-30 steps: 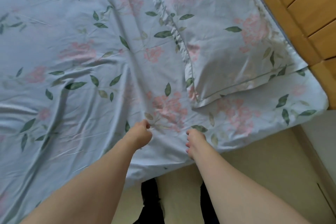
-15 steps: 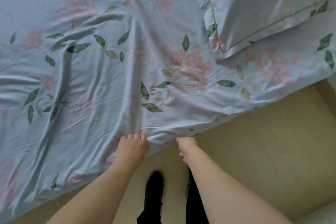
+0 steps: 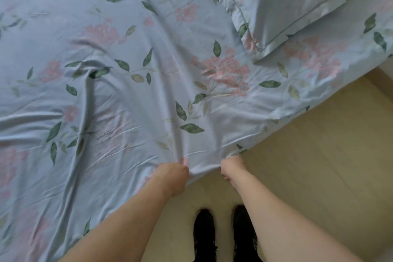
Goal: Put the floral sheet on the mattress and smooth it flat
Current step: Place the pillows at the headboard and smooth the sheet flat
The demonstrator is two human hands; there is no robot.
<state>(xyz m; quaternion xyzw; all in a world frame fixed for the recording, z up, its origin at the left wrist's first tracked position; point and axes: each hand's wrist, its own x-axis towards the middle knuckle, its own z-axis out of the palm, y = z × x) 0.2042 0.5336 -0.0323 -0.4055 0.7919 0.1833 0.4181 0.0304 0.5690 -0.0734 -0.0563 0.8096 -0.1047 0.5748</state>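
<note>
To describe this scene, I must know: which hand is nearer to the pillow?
Right. The right hand grips the sheet edge below the pillow; the left hand grips the edge farther from it.

The light is soft and even, like daylight, and it gives no hard shadows. The folds of the floral sheet carry gentle dark lines, and some creases near the left hand shine a little. The whole picture is slightly blurred, perhaps from motion. The wide lens bends the edges, and both forearms look stretched at the bottom.
</note>
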